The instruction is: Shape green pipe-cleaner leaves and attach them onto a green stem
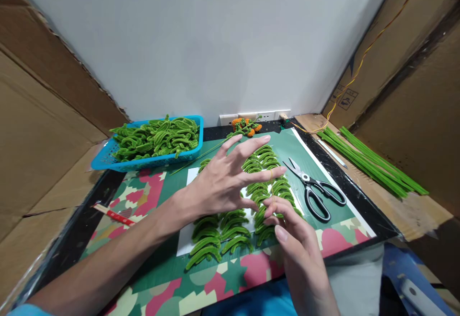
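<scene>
My left hand (pixel 219 181) reaches over the rows of green fuzzy curved strips (pixel 203 246), palm down with its fingers spread. A thin yellow band (pixel 272 186), perhaps a rubber band, runs round one of its outstretched fingers and down to my right hand (pixel 296 239). The fingers of my right hand are curled at the band's lower end; their exact grip is partly hidden. Beneath both hands, the strips lie overlapping in columns on white paper (pixel 185 239), some of them covered from sight by my left hand.
A blue basket (pixel 147 165) heaped with green fuzzy pieces stands back left. Behind the hands lies an orange-flowered green stem (pixel 247 126). Black-handled scissors (pixel 312 189) rest open at right, near a white pen (pixel 332 154) and green sticks (pixel 370 165). Wrapped chopsticks (pixel 115 215) lie left.
</scene>
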The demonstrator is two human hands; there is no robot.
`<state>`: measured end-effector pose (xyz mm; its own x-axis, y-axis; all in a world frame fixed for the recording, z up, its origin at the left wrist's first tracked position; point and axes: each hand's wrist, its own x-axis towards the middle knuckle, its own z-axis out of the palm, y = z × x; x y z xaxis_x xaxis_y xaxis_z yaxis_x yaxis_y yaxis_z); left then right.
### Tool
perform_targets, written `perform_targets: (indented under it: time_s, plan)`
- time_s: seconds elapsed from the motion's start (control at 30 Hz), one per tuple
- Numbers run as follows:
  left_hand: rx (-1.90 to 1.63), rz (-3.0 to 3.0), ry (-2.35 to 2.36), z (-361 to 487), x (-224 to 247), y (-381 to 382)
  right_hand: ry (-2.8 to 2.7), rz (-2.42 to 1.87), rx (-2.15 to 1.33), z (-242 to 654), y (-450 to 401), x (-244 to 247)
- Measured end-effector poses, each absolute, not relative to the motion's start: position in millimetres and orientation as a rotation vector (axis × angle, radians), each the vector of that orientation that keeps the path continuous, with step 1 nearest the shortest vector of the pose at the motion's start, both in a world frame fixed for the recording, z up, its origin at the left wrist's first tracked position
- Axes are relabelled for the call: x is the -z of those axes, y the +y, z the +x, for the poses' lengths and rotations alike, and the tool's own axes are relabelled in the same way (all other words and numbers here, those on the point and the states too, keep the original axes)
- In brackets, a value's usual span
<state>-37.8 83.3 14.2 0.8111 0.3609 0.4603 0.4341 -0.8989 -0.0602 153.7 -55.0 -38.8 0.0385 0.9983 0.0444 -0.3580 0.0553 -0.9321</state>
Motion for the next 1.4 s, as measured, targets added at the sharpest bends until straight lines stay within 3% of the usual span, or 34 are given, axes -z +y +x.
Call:
perform_targets:
  time_s: [0.23,0.47,1.4]
  plan:
    - [0.663,-2.737,-0.585,-38,-8,87,-1.143,-1.084,-1.058,144,-53,38]
    - [0.711,-2.662,-0.558,-34,-9,84,-1.162,-1.054,-1.061,145,-54,39]
    - [0.719,-2.574,-0.673,-40,-9,92,-0.878,-0.865,-1.371,132,-58,32]
